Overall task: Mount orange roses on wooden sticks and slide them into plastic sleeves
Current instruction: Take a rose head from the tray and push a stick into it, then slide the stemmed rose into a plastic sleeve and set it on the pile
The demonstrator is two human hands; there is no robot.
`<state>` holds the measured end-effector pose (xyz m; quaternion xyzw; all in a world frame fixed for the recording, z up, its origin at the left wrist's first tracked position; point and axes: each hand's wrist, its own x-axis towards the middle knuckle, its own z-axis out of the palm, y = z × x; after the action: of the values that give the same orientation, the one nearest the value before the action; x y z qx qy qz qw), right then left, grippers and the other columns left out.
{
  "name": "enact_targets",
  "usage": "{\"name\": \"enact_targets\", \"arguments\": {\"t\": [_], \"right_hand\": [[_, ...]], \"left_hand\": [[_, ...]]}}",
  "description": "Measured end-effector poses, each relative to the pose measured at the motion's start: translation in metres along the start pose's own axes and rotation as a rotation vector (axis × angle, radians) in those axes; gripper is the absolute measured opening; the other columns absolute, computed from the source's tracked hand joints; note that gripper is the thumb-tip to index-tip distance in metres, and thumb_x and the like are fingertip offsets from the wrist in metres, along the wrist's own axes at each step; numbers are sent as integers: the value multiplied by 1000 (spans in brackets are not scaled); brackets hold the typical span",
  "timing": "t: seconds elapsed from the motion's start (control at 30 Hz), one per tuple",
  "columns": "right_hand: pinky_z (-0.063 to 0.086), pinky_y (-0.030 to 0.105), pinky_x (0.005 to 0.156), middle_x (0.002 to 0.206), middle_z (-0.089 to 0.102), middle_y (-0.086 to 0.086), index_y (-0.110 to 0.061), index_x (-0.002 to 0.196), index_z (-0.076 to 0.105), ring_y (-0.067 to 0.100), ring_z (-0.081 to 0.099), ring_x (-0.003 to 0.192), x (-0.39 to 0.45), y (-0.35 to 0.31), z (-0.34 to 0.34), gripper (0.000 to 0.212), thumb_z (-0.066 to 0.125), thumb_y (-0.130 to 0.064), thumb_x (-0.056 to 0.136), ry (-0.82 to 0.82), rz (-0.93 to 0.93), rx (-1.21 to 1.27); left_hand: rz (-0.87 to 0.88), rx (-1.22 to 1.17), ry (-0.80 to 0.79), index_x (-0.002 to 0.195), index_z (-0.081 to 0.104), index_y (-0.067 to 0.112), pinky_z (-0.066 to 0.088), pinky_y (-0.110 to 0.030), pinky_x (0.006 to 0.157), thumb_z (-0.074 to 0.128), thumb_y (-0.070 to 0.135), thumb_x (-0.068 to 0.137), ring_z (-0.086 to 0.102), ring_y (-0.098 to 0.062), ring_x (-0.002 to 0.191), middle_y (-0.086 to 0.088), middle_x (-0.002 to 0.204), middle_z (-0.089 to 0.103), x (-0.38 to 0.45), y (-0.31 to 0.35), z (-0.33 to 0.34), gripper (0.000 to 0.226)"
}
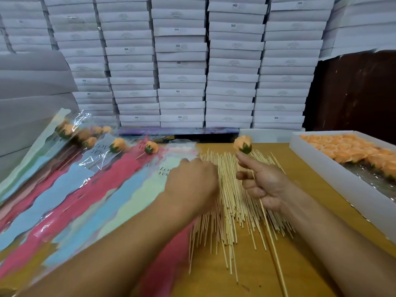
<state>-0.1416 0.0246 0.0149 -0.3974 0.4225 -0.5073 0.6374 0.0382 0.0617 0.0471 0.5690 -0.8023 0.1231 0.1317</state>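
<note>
An orange rose point(242, 144) mounted on a stick point(270, 234) is held upright in the right hand point(262, 185), the grip curled round the stick above the stick pile point(233, 202) on the surface point(304, 168). The left hand point(190, 181) is laid knuckles-up at the sleeves point(90, 189); its grip cannot be told. More roses are kept in the box point(334, 168) at right.

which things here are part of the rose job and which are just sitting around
In the job: right hand holding a rose on a stick; left hand on the plastic sleeves; loose wooden sticks; box of orange roses; sleeved roses.

Lying about: stacked white boxes; table.
</note>
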Motion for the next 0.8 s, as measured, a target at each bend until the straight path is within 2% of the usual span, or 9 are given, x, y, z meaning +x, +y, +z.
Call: {"name": "enact_targets", "arguments": {"t": [0.1, 0.17, 0.23, 0.33, 0.43, 0.5, 0.6, 0.7, 0.8], "right_hand": [[24, 16, 28, 80, 77, 8, -15, 104, 61, 5, 30, 35, 2, 3, -1, 52, 87, -41, 68, 88, -73, -151], [25, 17, 29, 63, 71, -1, -14, 104, 58, 4, 33, 35, 6, 6, -4, 37, 85, -22, 79, 174, -98, -202], [25, 17, 29, 49, 60, -6, -14, 107, 56, 5, 33, 34, 9, 6, -9, 34, 79, -4, 83, 218, -93, -185], [22, 17, 27, 49, 54, -5, -11, 112, 55, 4, 29, 34, 8, 1, -14, 40, 77, 1, 81, 148, -90, -79], [22, 16, 27, 61, 62, 0, -6, 120, 56, 3, 28, 34, 4, -4, -14, 58, 81, -7, 68, 7, -66, -54], [22, 16, 27, 60, 60, -1, -5, 122, 58, 3, 28, 33, 2, -4, -13, 63, 81, -10, 63, -48, -52, -81], [22, 16, 26, 57, 61, -3, -2, 117, 61, 2, 29, 33, 1, -2, -10, 58, 80, -9, 63, -35, -36, -120], [22, 16, 27, 66, 67, 3, 1, 123, 58, 3, 30, 33, 3, -1, -11, 64, 82, -6, 63, 17, -7, -138], [22, 17, 27, 72, 71, 7, 0, 119, 61, 3, 30, 33, 3, 0, -11, 60, 84, -5, 64, 48, 10, -191]], "left_hand": [[49, 108, -2, 120, 57, 10, 37, -38, 70, 38, 18, 99, 51, -34, 108, -13, 116, 54, -18, 34, -2, 29], [106, 100, -37, 126, 52, 9, 41, -41, 72, 35, 18, 100, 48, -34, 111, -15, 119, 51, -28, 47, -1, 32], [151, 31, -43, 117, 53, 17, 46, -47, 81, 30, 31, 104, 48, -35, 111, -13, 115, 53, -35, 50, -1, 29], [0, -299, -69, 99, 55, 18, 48, -49, 90, 22, 60, 100, 55, -32, 107, -11, 103, 60, -23, 37, -5, 54], [-265, -673, -68, 141, 43, 10, 42, -42, 104, 44, 61, 97, 48, -33, 129, -16, 144, 48, 13, 8, -1, 67], [-440, -1046, -106, 153, 26, 10, 48, -41, 98, 68, 53, 88, 54, -29, 126, -14, 153, 41, 28, -8, 5, 88], [-477, -1559, -166, 140, 44, 7, 59, -35, 72, 86, 18, 75, 72, -28, 95, -19, 120, 67, 42, -20, 24, 78], [-366, -1607, -137, 127, 57, 9, 59, -32, 71, 83, -1, 73, 73, -23, 82, -9, 91, 74, 47, -29, 38, 60], [-263, -1545, -114, 120, 65, 9, 61, -40, 82, 84, 1, 72, 71, -19, 81, 1, 81, 72, 46, -38, 48, 52]]}}
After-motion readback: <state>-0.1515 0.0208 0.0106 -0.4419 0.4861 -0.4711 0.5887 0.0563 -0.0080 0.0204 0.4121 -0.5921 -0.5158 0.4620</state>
